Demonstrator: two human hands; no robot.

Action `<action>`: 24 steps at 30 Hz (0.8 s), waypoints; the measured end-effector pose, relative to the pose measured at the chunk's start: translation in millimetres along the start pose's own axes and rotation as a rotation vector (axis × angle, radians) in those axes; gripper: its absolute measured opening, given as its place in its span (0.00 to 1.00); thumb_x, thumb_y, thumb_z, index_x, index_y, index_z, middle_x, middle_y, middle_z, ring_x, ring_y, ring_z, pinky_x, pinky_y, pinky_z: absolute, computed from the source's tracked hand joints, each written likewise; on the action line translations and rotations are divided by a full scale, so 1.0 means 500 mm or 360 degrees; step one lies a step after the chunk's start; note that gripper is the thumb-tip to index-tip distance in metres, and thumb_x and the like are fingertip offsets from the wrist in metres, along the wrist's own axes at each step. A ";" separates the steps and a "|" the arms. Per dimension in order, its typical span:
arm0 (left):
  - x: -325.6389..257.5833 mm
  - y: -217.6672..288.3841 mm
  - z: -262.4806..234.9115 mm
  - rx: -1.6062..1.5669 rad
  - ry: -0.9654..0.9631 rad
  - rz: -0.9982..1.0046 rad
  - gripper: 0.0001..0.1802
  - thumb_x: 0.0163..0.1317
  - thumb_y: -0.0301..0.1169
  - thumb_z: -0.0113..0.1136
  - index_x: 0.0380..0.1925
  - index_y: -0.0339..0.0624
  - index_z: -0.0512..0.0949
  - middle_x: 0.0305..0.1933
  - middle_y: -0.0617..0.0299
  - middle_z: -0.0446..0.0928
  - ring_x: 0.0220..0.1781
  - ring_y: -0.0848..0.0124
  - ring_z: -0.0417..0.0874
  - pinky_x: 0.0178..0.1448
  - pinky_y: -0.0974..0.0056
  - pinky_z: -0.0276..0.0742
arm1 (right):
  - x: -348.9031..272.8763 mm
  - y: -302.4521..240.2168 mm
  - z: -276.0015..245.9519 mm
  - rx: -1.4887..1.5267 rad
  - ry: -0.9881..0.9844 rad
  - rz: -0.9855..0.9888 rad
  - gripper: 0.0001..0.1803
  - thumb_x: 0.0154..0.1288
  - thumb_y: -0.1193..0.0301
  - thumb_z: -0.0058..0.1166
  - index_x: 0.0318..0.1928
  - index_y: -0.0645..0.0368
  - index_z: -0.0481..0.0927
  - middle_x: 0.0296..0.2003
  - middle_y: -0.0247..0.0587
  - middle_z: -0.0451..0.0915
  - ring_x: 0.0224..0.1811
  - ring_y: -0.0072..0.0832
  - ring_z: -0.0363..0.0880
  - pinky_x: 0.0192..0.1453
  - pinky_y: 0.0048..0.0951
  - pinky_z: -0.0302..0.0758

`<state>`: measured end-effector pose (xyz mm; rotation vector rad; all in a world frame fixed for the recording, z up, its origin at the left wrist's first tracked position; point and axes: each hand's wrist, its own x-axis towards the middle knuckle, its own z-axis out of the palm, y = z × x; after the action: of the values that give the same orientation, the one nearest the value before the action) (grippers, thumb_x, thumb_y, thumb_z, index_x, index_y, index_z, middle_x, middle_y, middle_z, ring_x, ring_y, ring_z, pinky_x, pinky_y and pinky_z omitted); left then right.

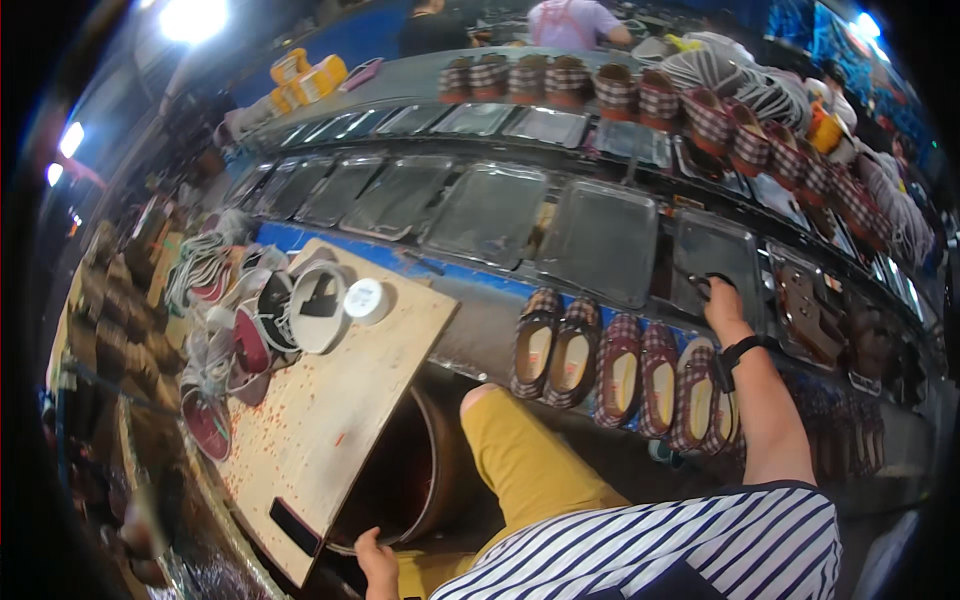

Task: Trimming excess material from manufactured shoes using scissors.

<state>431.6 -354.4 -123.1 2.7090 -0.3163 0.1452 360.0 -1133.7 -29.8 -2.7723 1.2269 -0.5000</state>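
My right hand (722, 308) reaches out over a row of trays and is closed on the black handles of a pair of scissors (706, 281), whose blades point left over a metal tray (712, 245). Below that arm, checked slip-on shoes (620, 370) stand in a row along the edge, some partly hidden by the wrist. My left hand (376, 562) is low by my leg, beside the wooden board (385, 350) and a round barrel (437, 450). Its fingers look loosely bent, with nothing visible in them.
On the board are a white tub (366, 300), a dark phone-like slab (295, 526), orange scraps and a heap of shoe uppers (265, 320). More checked shoes (565, 80) line the upper shelf. Brown shoe parts (808, 315) fill a tray at right. People (575, 25) are beyond.
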 end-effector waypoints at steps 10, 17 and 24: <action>0.024 0.286 -0.068 0.0517 -0.0517 -0.0143 0.18 0.53 0.31 0.53 0.44 0.36 0.78 0.42 0.44 0.80 0.44 0.44 0.79 0.50 0.47 0.76 | -0.042 0.445 -0.058 -0.0265 0.0419 0.0873 0.17 0.58 0.75 0.57 0.49 0.64 0.78 0.46 0.60 0.79 0.50 0.54 0.78 0.53 0.46 0.75; 0.024 0.232 -0.025 0.0418 -0.0492 -0.0146 0.19 0.46 0.32 0.65 0.39 0.34 0.80 0.38 0.40 0.81 0.43 0.43 0.80 0.51 0.49 0.77 | 0.010 0.588 -0.038 -0.0034 0.0587 0.1037 0.19 0.60 0.75 0.56 0.52 0.67 0.74 0.47 0.56 0.80 0.52 0.51 0.77 0.54 0.44 0.74; -0.002 0.073 0.041 0.0511 -0.0579 -0.0249 0.20 0.42 0.35 0.66 0.37 0.36 0.80 0.38 0.43 0.80 0.45 0.47 0.80 0.55 0.50 0.72 | 0.122 0.593 0.009 0.0240 0.0698 0.0972 0.16 0.62 0.71 0.54 0.48 0.66 0.74 0.43 0.60 0.80 0.50 0.53 0.78 0.51 0.46 0.74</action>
<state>423.0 -395.3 -127.9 3.0589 -0.1943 -0.3771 189.5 -1380.0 -75.0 -2.0567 1.9179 -1.0974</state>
